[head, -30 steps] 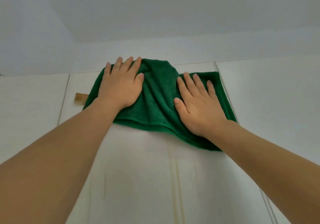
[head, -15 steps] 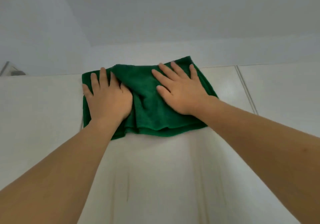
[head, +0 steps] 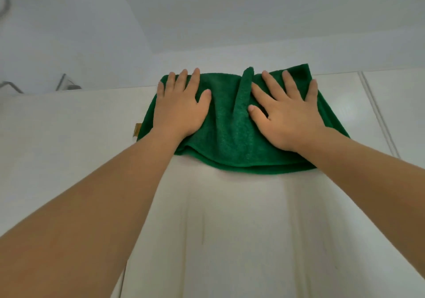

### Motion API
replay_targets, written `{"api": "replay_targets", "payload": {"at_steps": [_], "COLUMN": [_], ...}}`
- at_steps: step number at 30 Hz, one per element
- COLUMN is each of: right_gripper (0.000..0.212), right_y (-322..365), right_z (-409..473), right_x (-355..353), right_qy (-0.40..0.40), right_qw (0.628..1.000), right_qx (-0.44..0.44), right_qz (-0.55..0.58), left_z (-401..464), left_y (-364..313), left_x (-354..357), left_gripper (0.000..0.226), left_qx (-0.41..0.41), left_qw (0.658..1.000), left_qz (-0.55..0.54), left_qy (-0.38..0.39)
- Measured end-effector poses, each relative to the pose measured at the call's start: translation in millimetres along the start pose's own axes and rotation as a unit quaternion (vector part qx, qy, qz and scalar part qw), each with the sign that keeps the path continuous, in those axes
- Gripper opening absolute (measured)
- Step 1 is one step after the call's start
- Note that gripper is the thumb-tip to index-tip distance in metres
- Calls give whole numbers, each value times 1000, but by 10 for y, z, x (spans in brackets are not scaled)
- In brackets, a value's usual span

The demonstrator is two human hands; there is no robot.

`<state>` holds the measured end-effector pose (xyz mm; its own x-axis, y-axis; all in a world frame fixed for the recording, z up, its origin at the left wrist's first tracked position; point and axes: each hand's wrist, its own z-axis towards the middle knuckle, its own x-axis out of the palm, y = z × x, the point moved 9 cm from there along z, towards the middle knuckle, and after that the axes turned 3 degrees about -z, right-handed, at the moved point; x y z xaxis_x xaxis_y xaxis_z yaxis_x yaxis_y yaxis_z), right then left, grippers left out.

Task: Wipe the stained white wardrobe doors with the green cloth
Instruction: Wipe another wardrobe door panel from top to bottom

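Pressing green cloth (head: 230, 134) against wardrobe door (head: 230, 228): left hand (head: 181, 109), right hand (head: 287, 116), fingers flat, spread.

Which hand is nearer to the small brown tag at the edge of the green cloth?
Left. The left hand presses the green cloth just right of the tag; the right hand presses the cloth's far half.

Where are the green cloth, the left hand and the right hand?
green cloth (head: 226, 134), head view, middle fold between the hands
left hand (head: 178, 111), head view, back of hand
right hand (head: 287, 118), head view, back of hand
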<state>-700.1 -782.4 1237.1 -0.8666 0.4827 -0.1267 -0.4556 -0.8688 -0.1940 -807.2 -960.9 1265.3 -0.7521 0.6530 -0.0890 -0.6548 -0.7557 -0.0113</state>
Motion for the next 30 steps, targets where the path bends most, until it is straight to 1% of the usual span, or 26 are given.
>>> {"api": "replay_targets", "payload": {"at_steps": [2,4,5,7,9,10,14,16,18,20,22,23,26,27,30], "right_gripper": [61,64,66,69,71,71,66,65,66,66,67,67,67,66,64], "right_y": [32,152,230,374,426,402,369,404,482,538,571,550,415,263,-336], "right_z": [-75,-337,-506,-824,-962,-926,-632,-646,-975,-1445,-1773,-1818,-1453,-1233,-655], "right_x": [-17,5,21,53,113,117,97,71,77,131,177,183,171,150,70], "right_qy": [-6,-16,-24,-14,21,27,21,-8,-27,-23,-8,3,27,29,36], "right_qw": [999,997,997,999,1000,1000,1000,1000,999,999,1000,1000,998,998,999], "right_qx": [42,72,69,44,13,6,-1,18,34,26,1,-15,-63,-55,28], "right_qz": [14,17,14,5,0,-3,-6,6,18,14,3,-4,-10,-11,-5], "left_z": [-218,-604,-834,-1253,-1403,-1332,-844,-791,-1050,-1460,-1747,-1751,-1281,-1071,-756], "left_y": [55,87,99,113,169,185,202,211,198,152,156,138,92,83,36], "left_x": [-3,10,29,56,92,90,60,48,46,73,103,112,108,98,101], "left_gripper": [66,68,70,73,74,73,64,62,63,66,69,70,68,66,64], "left_qx": [-63,-94,-89,-54,-20,-13,-37,-42,-44,-41,-44,-44,-37,-50,-120], "left_qw": [998,995,995,998,999,999,999,999,999,999,999,999,998,997,991], "left_qz": [-26,-40,-35,-7,13,18,6,2,-2,0,4,3,7,-4,-25], "left_qy": [-13,-19,-23,-2,36,35,19,5,0,-10,5,23,47,53,46]}}
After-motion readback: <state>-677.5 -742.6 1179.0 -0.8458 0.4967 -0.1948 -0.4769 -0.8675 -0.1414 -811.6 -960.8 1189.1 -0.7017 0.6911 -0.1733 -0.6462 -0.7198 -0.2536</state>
